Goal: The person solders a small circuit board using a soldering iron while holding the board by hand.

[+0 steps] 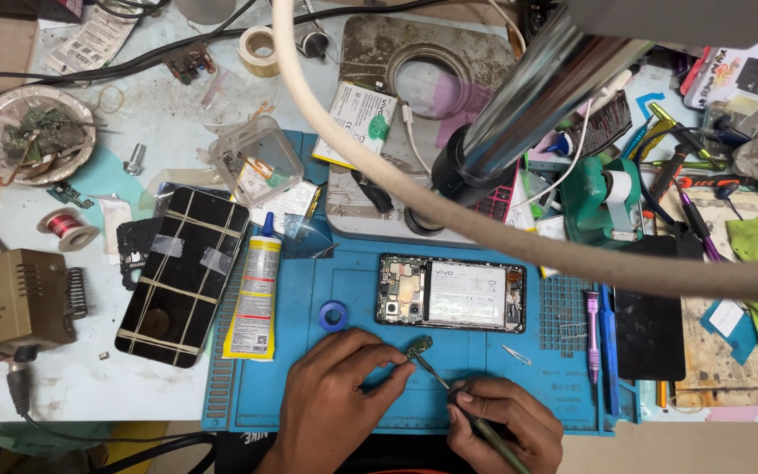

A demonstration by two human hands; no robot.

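Blue mat: left hand pinches a small board; right hand grips tweezers touching it, below the opened phone.

Small green circuit board pinched above blue mat, thin metal tweezers angled against its edge.

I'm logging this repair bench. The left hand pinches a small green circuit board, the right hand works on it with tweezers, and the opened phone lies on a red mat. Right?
Not quite: the mat is blue, not red. The rest holds in the head view: the left hand pinches the small green circuit board, the right hand holds tweezers to it, and the opened phone lies on that mat.
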